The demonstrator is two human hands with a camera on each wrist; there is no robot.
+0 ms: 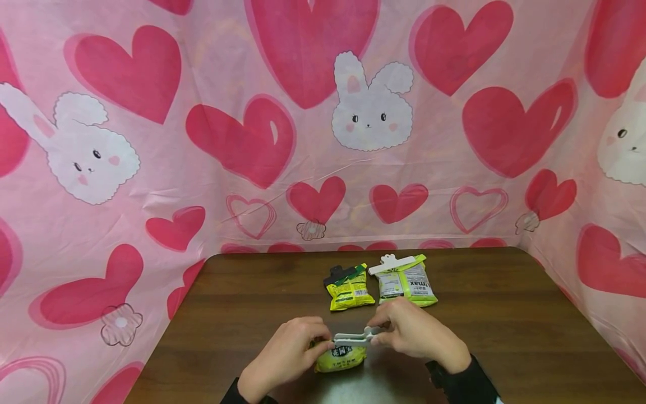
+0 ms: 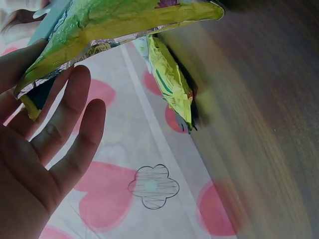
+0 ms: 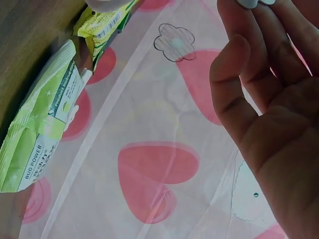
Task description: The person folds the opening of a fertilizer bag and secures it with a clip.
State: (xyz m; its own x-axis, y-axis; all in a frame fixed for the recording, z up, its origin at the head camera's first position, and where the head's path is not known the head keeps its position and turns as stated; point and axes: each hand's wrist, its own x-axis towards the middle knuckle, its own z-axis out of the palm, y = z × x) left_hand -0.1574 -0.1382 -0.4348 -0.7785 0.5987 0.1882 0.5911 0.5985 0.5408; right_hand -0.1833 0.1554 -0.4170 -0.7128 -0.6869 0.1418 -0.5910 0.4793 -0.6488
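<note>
Near the front of the table, a small yellow-green bag [image 1: 340, 362] with dark printed characters stands between the two hands. My left hand [image 1: 292, 350] pinches its upper left corner between thumb and fingers; the left wrist view shows the folded edge of the bag [image 2: 109, 25] there. A long pale grey bag clip [image 1: 350, 340] lies across the top of the bag. At the clip's right end, my right hand [image 1: 416, 331] pinches its handle. In the right wrist view only a bit of the clip shows at the fingertips.
Farther back on the brown wooden table [image 1: 252, 292] lie a yellow bag [image 1: 351, 293] with a black clip [image 1: 339, 274] and a grey-and-green bag [image 1: 407, 284] with a white clip [image 1: 391, 264]. Pink cloth [image 1: 323, 157] with hearts and rabbits surrounds the table's back and sides.
</note>
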